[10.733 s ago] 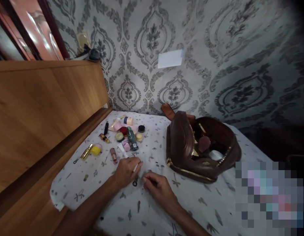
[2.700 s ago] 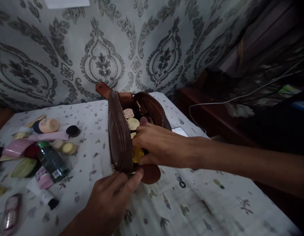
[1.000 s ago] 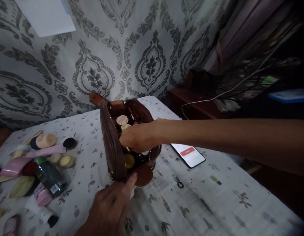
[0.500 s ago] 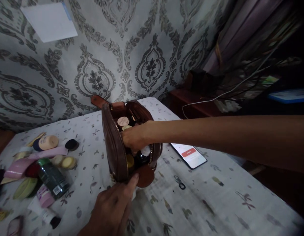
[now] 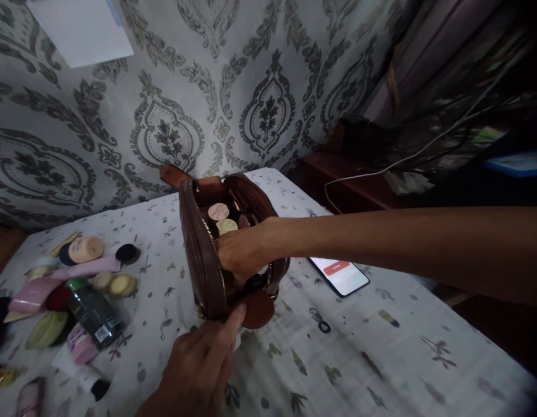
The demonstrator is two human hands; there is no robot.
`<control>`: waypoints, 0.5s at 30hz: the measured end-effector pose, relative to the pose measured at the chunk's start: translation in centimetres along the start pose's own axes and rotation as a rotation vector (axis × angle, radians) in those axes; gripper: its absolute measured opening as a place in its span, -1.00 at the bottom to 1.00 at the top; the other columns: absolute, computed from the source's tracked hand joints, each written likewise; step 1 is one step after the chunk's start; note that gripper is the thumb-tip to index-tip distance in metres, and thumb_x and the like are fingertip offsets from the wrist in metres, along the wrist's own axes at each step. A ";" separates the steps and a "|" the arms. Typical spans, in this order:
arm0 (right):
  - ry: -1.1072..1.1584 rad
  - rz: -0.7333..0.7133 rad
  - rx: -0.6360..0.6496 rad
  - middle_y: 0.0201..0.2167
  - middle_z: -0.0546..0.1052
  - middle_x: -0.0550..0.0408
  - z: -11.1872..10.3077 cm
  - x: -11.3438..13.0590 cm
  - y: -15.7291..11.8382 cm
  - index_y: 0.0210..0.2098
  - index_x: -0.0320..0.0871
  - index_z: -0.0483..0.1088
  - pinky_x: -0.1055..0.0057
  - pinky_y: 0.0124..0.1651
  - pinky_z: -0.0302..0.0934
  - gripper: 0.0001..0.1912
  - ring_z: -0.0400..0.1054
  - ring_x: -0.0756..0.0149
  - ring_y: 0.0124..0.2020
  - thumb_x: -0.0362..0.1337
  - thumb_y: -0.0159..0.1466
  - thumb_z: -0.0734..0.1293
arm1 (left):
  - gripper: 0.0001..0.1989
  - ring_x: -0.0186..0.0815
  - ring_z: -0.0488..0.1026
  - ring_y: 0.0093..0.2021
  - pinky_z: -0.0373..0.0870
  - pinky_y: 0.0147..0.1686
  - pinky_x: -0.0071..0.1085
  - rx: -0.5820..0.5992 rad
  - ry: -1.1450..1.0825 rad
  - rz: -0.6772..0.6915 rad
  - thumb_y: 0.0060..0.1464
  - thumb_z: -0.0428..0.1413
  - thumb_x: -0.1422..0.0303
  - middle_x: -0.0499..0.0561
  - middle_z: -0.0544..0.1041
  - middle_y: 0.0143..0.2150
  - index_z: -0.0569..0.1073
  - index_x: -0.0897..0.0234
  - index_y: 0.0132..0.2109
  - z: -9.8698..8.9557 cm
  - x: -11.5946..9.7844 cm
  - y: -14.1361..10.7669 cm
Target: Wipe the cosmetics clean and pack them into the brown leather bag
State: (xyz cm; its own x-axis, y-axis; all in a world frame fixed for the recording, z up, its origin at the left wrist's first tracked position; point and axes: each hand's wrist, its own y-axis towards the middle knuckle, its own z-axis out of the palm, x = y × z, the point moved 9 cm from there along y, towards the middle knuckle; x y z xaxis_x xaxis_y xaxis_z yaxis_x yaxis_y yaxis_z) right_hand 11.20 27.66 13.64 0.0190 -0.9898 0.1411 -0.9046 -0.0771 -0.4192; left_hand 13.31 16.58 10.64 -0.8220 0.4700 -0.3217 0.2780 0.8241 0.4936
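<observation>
A brown makeup bag stands unzipped on the cloth-covered table, with its top gaping. My right hand reaches down into it from the right. Its fingertips are hidden inside, so whatever they touch cannot be made out. Beyond the knuckles, a pink round compact and a pale yellow round item show in the bag. My left hand grips the bag's near end, index finger pressed on the brown leather flap and the other fingers curled below.
Several cosmetics lie in a pile at the left, among them a dark green bottle, a beige bottle and a black round lid. A lit phone lies right of the bag, under my forearm. A patterned wall stands behind.
My right hand has shifted slightly toward me inside the bag, uncovering more of the pale yellow item and covering the contents at the near end. The left hand keeps its place on the flap.
</observation>
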 end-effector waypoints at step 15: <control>0.334 0.283 -0.710 -0.57 0.57 0.20 -0.7 -4.1 0.1 -0.57 -0.22 0.49 0.53 -0.26 0.22 -0.86 0.44 0.42 -0.36 -0.42 0.11 0.45 | -0.39 -0.31 0.60 -0.28 0.58 -0.32 -0.44 0.040 -0.007 -0.040 0.28 -0.05 0.50 0.10 0.63 -0.16 0.01 0.31 0.42 0.5 0.3 -0.5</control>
State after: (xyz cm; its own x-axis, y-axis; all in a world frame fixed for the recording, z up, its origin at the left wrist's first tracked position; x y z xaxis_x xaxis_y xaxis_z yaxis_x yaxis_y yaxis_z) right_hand 10.76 31.78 13.63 -0.2758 -0.8643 0.4207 -0.9115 0.3740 0.1709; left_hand 13.15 16.49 9.93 -0.8291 0.4389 -0.3465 0.2652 0.8541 0.4475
